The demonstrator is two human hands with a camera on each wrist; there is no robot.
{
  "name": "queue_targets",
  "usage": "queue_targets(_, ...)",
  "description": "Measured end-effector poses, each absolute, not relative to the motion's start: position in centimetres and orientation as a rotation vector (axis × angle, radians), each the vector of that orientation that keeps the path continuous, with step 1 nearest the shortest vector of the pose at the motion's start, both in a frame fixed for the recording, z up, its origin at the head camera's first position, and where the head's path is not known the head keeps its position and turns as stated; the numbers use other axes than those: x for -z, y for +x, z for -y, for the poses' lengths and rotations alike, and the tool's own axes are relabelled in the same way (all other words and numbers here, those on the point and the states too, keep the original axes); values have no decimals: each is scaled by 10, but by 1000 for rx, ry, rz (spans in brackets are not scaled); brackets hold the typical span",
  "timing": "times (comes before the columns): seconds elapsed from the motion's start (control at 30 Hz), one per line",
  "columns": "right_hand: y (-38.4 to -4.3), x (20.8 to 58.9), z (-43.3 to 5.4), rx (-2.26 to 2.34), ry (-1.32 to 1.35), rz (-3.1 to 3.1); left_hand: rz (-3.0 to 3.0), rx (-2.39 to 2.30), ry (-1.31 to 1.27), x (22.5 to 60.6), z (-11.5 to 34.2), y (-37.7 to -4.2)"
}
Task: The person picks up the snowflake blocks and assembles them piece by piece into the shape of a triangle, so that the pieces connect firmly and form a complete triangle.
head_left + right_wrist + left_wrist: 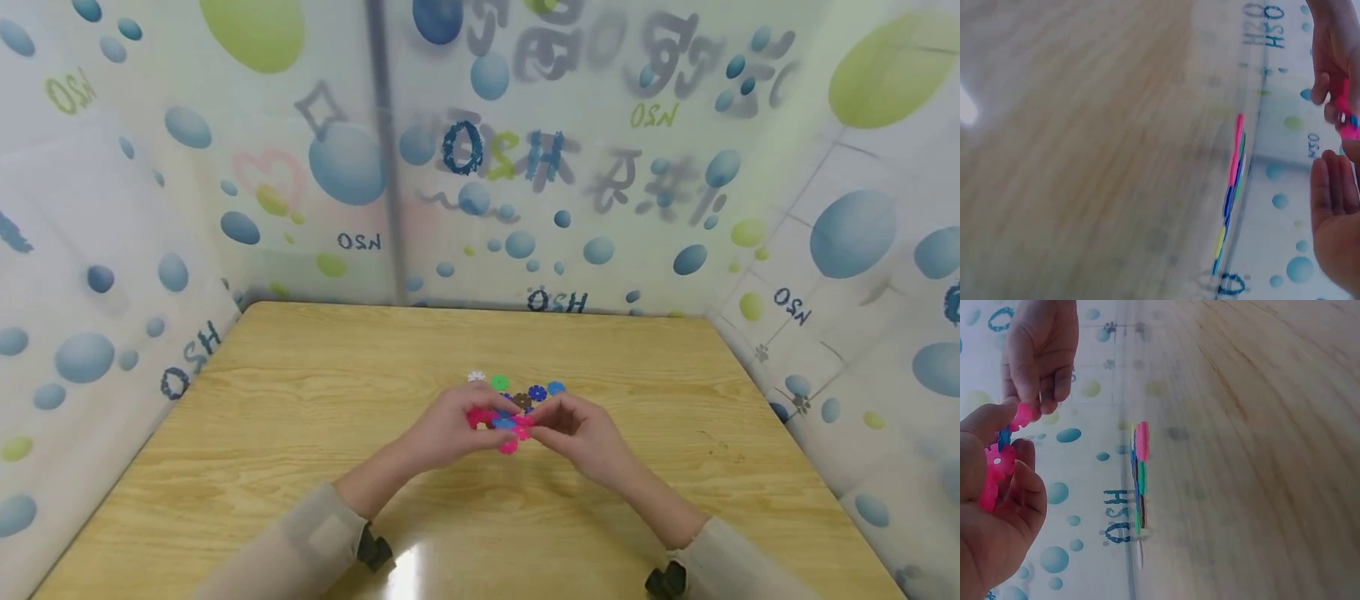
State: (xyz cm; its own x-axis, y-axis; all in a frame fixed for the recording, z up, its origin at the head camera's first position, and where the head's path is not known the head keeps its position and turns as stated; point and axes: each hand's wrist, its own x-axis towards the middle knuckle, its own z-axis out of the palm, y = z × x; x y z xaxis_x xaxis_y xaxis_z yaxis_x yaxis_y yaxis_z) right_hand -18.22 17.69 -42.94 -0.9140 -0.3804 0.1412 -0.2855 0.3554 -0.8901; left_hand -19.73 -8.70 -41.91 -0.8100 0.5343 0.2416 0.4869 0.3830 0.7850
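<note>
Above the table, my left hand (448, 427) holds several joined notched plastic discs, pink and blue. In the left wrist view, a pink disc (1001, 461) lies between its curled fingers and thumb, with a blue disc (1004, 439) slotted in above. My right hand (588, 435) comes from the other side and pinches a pink disc (1022, 417) at the upper end of the blue one. The pink disc touches the blue; how deep the slots engage cannot be told. In the right wrist view the joined discs are mostly cut off by the frame edge.
Behind the hands lie loose notched discs on the wooden table (300, 375): white (477, 377), green (500, 382), brown (522, 402), dark blue (537, 392) and light blue (556, 388). A pink disc (508, 447) shows below the hands. Patterned curtains (480, 242) surround the table.
</note>
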Motion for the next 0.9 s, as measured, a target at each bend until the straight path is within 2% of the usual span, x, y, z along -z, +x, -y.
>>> queue_targets(0.53, -241, 447, -221, 1275, -273, -2534, -2544, -1454, 901, 422, 97, -197)
queue_targets(0.9, -264, 451, -218, 1056, -344, -2594, -2513, -1472, 850, 420, 100, -197)
